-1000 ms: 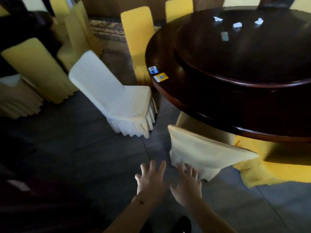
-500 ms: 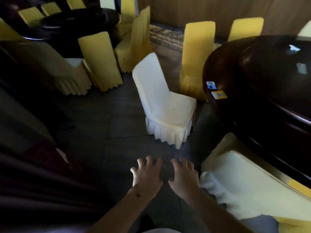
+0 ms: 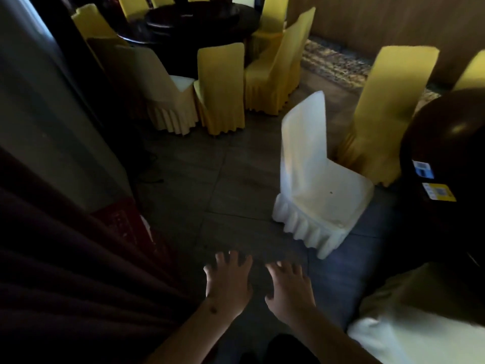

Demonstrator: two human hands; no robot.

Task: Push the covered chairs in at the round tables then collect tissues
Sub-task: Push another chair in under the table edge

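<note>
While both the left hand and right hand hung spread and empty, a white pleated-skirt covered chair stood beside the glossy dark round tabletop.

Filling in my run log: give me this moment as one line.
left hand: open, empty | right hand: open, empty | white fabric-covered chair: pulled out, untouched | dark round wooden table: right

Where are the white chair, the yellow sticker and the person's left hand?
white chair [image 3: 328, 203], head view, on its seat
yellow sticker [image 3: 438, 191], head view, on its middle
left hand [image 3: 228, 285], head view, on its back
</note>
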